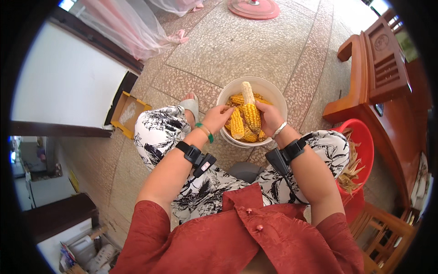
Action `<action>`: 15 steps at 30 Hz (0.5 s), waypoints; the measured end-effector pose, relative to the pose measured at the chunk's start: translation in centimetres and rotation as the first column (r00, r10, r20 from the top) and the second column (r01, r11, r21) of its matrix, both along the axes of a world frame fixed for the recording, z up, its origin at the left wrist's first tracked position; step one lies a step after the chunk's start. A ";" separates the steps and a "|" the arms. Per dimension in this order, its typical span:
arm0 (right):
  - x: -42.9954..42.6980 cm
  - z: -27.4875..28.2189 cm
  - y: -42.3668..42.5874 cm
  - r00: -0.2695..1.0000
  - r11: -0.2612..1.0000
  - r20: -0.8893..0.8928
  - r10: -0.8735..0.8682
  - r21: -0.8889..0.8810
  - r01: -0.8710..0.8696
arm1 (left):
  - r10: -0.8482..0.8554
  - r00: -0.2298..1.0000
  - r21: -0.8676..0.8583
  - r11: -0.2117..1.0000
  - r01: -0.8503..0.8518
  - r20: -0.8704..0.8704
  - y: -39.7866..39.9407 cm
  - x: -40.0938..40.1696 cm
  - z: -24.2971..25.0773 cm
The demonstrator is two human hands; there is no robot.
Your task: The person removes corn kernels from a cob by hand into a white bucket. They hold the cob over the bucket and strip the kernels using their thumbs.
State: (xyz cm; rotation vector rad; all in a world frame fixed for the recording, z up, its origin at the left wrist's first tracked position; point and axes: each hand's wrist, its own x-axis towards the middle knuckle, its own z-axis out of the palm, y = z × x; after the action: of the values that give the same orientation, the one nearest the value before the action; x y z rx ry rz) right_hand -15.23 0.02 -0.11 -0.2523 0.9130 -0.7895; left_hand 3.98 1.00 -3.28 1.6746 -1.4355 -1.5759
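Observation:
A white bucket (pixel 279 99) stands on the floor between my knees, with several yellow corn ears (pixel 249 137) inside. Over it, my right hand (pixel 272 118) grips a partly shelled corn ear (pixel 252 116). That ear's far part is a bare pale cob (pixel 247 90), while yellow kernels cover the near part. My left hand (pixel 218 118) is at the bucket's left side, fingers pinched at the top of a shorter corn ear (pixel 236 125). The palm side of the left hand is hidden.
To my right, a red plastic tub (pixel 368 154) holds dry corn husks (pixel 352 167), beside a carved wooden bench (pixel 359 82). A shallow yellow-edged cardboard box (pixel 128 113) lies left of my foot. Farther off are a round pink base (pixel 254 9) and a sheer pink curtain (pixel 133 30).

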 end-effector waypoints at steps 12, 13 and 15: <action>-0.6 2.1 0.6 0.969 0.987 0.230 0.096 -0.150 -0.062 | -0.046 0.997 0.095 0.995 0.040 0.059 0.8 0.4 7.2; -0.7 2.3 0.5 0.966 0.986 0.239 0.097 -0.156 -0.061 | -0.069 0.994 0.069 0.996 0.064 0.081 1.0 0.5 8.4; -0.7 2.9 0.4 0.983 0.981 0.162 0.085 -0.184 -0.055 | -0.089 0.989 0.036 0.996 0.085 0.117 1.0 1.1 10.8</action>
State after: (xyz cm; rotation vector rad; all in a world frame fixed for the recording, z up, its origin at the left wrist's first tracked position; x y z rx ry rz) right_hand -15.90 0.45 2.77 -0.3672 0.6707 -0.8152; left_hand 5.05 2.01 7.49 1.7717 -1.5698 -1.5758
